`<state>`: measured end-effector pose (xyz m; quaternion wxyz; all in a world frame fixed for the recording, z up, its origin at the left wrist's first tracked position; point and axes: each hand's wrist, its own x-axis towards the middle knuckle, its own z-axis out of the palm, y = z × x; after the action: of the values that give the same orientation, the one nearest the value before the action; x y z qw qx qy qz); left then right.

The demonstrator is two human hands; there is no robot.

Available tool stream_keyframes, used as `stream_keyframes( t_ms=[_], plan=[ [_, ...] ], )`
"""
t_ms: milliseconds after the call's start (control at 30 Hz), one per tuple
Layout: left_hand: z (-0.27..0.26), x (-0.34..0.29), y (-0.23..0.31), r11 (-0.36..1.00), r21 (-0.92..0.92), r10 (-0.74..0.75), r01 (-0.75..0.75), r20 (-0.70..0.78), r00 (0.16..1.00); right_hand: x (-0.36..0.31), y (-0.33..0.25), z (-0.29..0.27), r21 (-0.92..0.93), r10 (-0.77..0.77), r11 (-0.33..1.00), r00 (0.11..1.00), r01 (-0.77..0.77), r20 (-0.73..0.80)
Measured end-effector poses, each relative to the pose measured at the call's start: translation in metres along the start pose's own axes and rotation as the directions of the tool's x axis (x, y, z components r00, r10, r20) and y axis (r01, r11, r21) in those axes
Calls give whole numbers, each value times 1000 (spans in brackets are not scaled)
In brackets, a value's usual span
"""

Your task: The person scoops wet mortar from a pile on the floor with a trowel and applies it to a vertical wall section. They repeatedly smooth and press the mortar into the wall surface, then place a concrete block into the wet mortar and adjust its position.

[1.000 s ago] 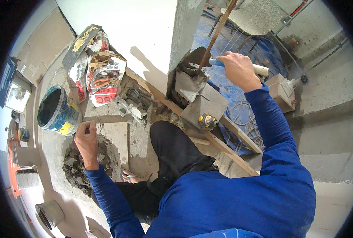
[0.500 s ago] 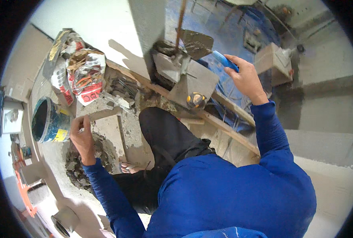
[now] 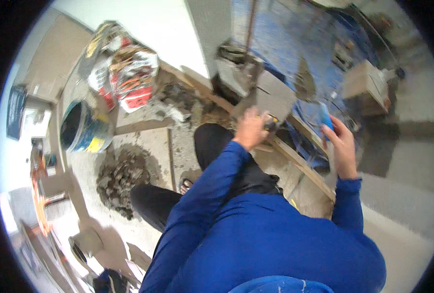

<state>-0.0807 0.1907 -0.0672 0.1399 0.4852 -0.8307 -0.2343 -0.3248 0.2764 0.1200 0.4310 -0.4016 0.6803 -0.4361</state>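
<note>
My right hand (image 3: 341,146) is closed round the blue handle of a pointing trowel (image 3: 305,80). Its mortar-stained blade points away from me, over the blue sheeting. My left hand (image 3: 249,128) is smeared by motion beside a yellow-and-black tape measure (image 3: 271,122); whether its fingers grip the tape cannot be made out. The tape lies at the near edge of a flat grey slab (image 3: 278,93). Beyond the slab's left side is a mortar-covered block (image 3: 231,68), with a thin rusty rod rising by it.
At left a dark bucket (image 3: 94,129) lies tipped beside a heap of wet mortar (image 3: 122,178). Torn bags (image 3: 139,73) and rubble lie near the white wall. Wooden boards (image 3: 300,168) edge the blue sheeting (image 3: 280,29). A pale box (image 3: 366,88) stands at right.
My left hand has swung right from near the bucket to the tape measure. My right hand has come nearer to me, and the trowel blade has turned from leftward to pointing away. The view has shifted.
</note>
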Motion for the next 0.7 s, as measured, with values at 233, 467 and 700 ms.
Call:
stream_keyframes(
  t_ms=[233, 467, 700],
  plan=[
    [43, 17, -18, 994, 90, 62, -67, 63, 996, -26, 0, 0, 17, 47, 999, 999, -47, 23],
    [-1, -1, -13, 924, -359, 98, -133, -116, 988, -35, 21, -7, 130, 105, 987, 990, -93, -92],
    [-78, -62, -64, 603, -795, -399, 67, -228, 888, -48, 31, 1, 225, 123, 972, 954, -60, -274]
  ],
)
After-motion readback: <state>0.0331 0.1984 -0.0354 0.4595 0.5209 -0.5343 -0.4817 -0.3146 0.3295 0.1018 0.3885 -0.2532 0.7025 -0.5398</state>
